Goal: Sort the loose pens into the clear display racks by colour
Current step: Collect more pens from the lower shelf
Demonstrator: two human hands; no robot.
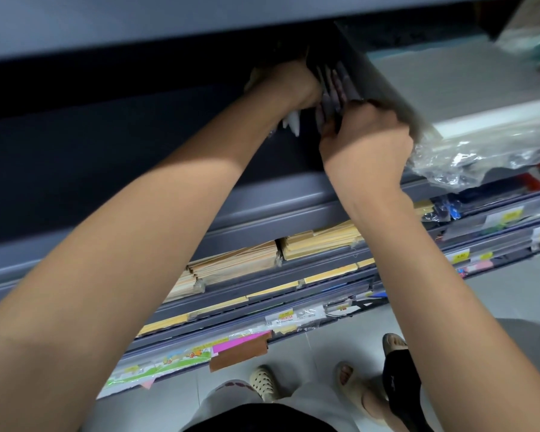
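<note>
- The left hand (289,85) reaches up into the dark shelf bay, fingers curled tight round a bundle of white-tipped pens (291,125). Only the pale ends show, poking out under the fist, so the body colour cannot be told. Holding them as a bunch probably lets the hand feed them out one at a time.
- The right hand (367,141), just to the right and a little nearer, has fingers and thumb curled on the near end of a tilted clear plastic display rack (396,79). Whether it also pinches a pen there is hidden. The grip looks meant to steady the rack and tip its open side towards the person.
- Between the two hands a row of greyish-mauve pens (332,88) lies side by side in the rack, running far to near. Shadow and blur leave the exact hue uncertain.
- By my reading the sorting is partly done: some pens sit racked, while the bundle is not yet placed.
- Right of the rack, a crinkled clear plastic bag (468,162) lies at the near edge of a pale grey shelf board (449,79), just beside the right wrist. It may be packaging.
- Lower and nearer, stacks of tan paper envelopes (240,263) stand on edge in the shelves below, and yellow price labels (508,215) are fixed along the rails to the right.
</note>
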